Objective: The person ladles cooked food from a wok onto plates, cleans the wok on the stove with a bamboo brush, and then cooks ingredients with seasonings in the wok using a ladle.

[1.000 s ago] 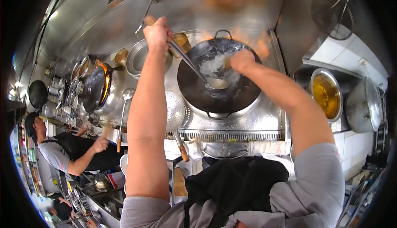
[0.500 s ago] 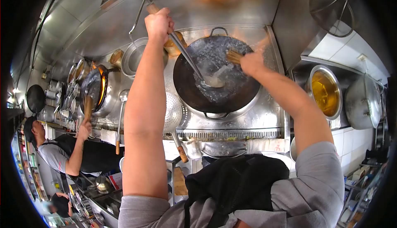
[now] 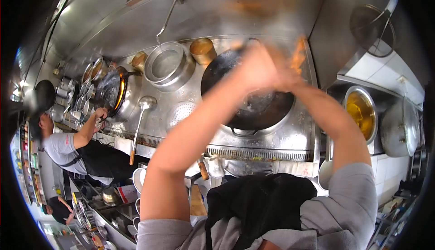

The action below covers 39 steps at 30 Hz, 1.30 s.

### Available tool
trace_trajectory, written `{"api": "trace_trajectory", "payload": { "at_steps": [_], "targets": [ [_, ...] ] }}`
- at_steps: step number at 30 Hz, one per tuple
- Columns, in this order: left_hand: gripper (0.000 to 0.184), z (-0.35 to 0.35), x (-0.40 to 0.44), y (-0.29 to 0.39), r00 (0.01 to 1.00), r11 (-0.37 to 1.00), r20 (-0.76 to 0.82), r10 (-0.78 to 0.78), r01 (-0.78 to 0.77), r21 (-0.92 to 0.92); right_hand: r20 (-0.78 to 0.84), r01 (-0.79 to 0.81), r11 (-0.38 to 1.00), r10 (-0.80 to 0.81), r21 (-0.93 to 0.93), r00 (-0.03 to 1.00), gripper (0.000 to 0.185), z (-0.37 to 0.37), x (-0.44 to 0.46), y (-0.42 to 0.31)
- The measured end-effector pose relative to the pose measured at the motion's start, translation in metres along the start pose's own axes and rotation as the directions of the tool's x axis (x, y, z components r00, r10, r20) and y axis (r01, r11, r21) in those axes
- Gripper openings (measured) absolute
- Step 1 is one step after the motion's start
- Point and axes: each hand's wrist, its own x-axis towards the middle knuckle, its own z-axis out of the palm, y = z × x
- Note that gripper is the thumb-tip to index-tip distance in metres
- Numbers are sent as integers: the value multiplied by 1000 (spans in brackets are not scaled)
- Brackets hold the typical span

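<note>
Both my hands are over the black wok (image 3: 272, 114) and smeared by motion. My left hand (image 3: 259, 66) is above the middle of the wok, its arm stretched across from the lower left. Beside it, at the wok's right, my right hand (image 3: 286, 77) meets or overlaps it. I cannot make out the fingers or what they hold. A blurred orange streak (image 3: 297, 57) stands just beyond my right hand; whether it is flame or a tool I cannot tell. Left of the wok lies a perforated skimmer (image 3: 182, 112), partly hidden by my left forearm.
A ladle (image 3: 147, 103) with a wooden handle lies left on the steel stove. Behind it stand a steel pot (image 3: 183, 75) and a brass-coloured pot (image 3: 203, 50). At right are a bowl of yellow oil (image 3: 372, 114) and a lidded pot (image 3: 394, 125). A co-worker (image 3: 63, 146) stands at another wok (image 3: 108, 89).
My left hand has swung right and down from the back wall to over the wok. The ladle it held and my right hand's bamboo brush are now lost in blur. The co-worker's hands have shifted.
</note>
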Motion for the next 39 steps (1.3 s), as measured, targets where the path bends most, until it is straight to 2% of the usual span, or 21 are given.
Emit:
{"api": "trace_trajectory", "payload": {
  "at_steps": [1,2,3,4,6,7,8,10,16,18,21,24,25,28,30,32,33,35,37,38,39],
  "targets": [
    [17,23,-39,40,987,919,104,123,-74,-388,11,-84,996,84,-11,996,33,-8,2,28],
    [13,-11,-82,81,903,908,279,327,-218,-359,54,-29,999,31,-30,998,38,-62,-36,36],
    [12,-3,-110,96,703,809,522,484,-132,-572,-109,7,998,0,67,994,48,-80,-64,56],
    [26,6,-147,93,861,694,186,474,-235,-680,-181,-3,986,33,164,983,59,-95,-88,70],
    [28,10,-194,65,956,615,-293,18,-242,-750,-238,15,980,34,199,971,64,-105,-115,80],
    [24,39,-219,50,811,404,-472,-347,-325,-855,-305,59,950,39,307,952,68,-106,-130,72],
    [28,39,-239,34,766,346,-470,-439,-338,-875,-368,112,911,46,396,929,74,-106,-144,61],
    [33,48,-256,17,699,260,-487,-523,-413,-873,-369,78,930,64,358,927,83,-78,-139,14],
    [34,28,-267,-35,707,199,-488,-511,-455,-868,125,92,995,-87,-34,988,92,-12,-65,-30],
    [33,21,-276,-44,717,185,-475,-510,-448,-875,67,74,997,-73,-17,995,92,-30,-92,-39],
    [32,21,-293,-52,756,172,-459,-466,-432,-885,-340,56,963,38,262,940,93,-56,-145,-76],
    [32,28,-297,-66,768,136,-493,-409,-483,-865,-369,40,933,102,359,924,94,-7,-157,-111],
    [32,28,-298,-69,785,116,-480,-391,-476,-872,-88,-1,993,11,119,996,95,0,-150,-108],
    [31,19,-303,-74,811,121,-480,-335,-468,-875,76,-30,999,32,-27,997,97,-4,-123,-70],
    [32,14,-310,-76,819,124,-478,-317,-464,-877,64,-65,993,59,97,996,97,-11,-138,-71],
    [28,16,-310,-74,825,143,-490,-282,-468,-872,-395,-36,865,265,501,880,97,-14,-151,-101],
    [28,21,-307,-72,823,137,-490,-288,-471,-871,-468,30,796,325,605,822,97,-13,-155,-122],
    [21,35,-297,-72,632,105,-508,-586,-562,-820,-396,-43,825,316,564,862,99,6,-152,-144],
    [19,48,-292,-80,563,74,-482,-671,-596,-800,-98,-49,976,71,214,993,100,27,-134,-129],
    [17,51,-289,-82,488,47,-441,-753,-629,-776,-95,-50,976,71,211,993,100,19,-128,-110],
    [16,50,-284,-81,427,5,-380,-820,-659,-752,-12,-93,867,113,490,994,99,11,-123,-94]
  ]
}}
